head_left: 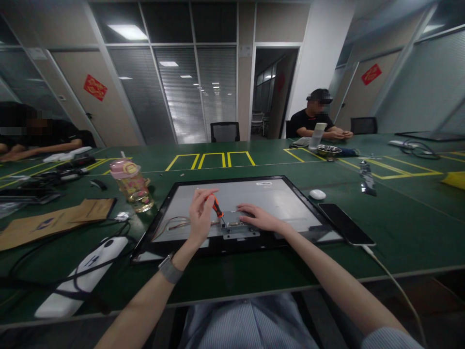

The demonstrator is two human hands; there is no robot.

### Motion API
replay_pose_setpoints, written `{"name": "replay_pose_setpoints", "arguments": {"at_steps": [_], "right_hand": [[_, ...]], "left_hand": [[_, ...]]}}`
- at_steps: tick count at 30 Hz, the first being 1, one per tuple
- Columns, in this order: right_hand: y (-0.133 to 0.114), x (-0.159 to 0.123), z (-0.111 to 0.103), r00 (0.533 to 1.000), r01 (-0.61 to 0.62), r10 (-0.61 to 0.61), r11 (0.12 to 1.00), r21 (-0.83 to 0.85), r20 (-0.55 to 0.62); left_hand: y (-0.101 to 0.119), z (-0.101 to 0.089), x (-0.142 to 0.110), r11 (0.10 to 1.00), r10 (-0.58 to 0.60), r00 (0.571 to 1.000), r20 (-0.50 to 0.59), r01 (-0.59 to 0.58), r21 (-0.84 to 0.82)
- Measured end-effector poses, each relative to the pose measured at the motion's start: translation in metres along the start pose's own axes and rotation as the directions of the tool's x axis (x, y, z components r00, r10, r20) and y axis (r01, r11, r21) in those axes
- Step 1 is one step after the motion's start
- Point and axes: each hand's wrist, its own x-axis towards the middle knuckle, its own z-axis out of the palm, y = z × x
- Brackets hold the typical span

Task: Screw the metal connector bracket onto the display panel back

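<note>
Left grip (201, 213): closed on one red-and-black screwdriver (217, 206), tilted, tip at the metal bracket (236, 231). Right grip (262, 219): wide, palm down, fingers extended at the bracket's right side. Panel (290, 203): one, grey-backed, black-edged, flat on the green surface (232, 278), bracket near its front edge, pink-lidded bottle (132, 186) to the left, phone (345, 224) just beside, right
</note>
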Motion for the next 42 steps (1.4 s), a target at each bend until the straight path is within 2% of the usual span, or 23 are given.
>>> {"name": "replay_pose_setpoints", "arguments": {"at_steps": [4,7,14,17,22,25,33,42], "right_hand": [[0.0019,0.0007,0.0009,1.0,-0.005,0.006,1.0,-0.008,0.011],[0.0035,0.001,0.0014,1.0,-0.011,0.011,1.0,-0.012,0.009],[0.0043,0.0009,0.0017,1.0,-0.006,0.006,1.0,-0.002,0.003],[0.0025,0.0006,0.001,1.0,-0.013,0.013,1.0,0.002,0.003],[0.0006,0.0004,0.0001,1.0,-0.028,0.028,1.0,0.004,0.008],[0.0012,0.0005,0.0005,1.0,-0.02,0.02,1.0,0.008,0.004],[0.0011,0.0002,0.0013,1.0,-0.004,0.004,1.0,0.012,-0.006],[-0.0004,0.0004,-0.0007,1.0,-0.021,0.021,1.0,0.001,0.007]], "left_hand": [[0.0008,0.0009,-0.0006,0.992,-0.068,0.997,0.031,0.071,-0.105],[0.001,0.0015,-0.0013,0.987,-0.12,0.991,0.06,0.125,-0.099],[-0.0008,0.0009,0.0003,1.0,0.001,1.0,0.014,-0.001,0.028],[-0.0004,0.001,0.0003,0.997,-0.024,0.999,0.048,0.027,-0.067],[0.0009,0.0009,-0.0008,0.968,-0.129,0.987,0.097,0.146,-0.204],[0.0024,0.0007,-0.0012,0.972,-0.135,0.983,0.122,0.155,-0.174],[-0.0001,0.0002,0.0003,0.998,-0.056,0.993,0.104,0.06,-0.037],[-0.0017,0.0009,-0.0002,0.963,-0.155,0.97,0.187,0.191,-0.19]]}}
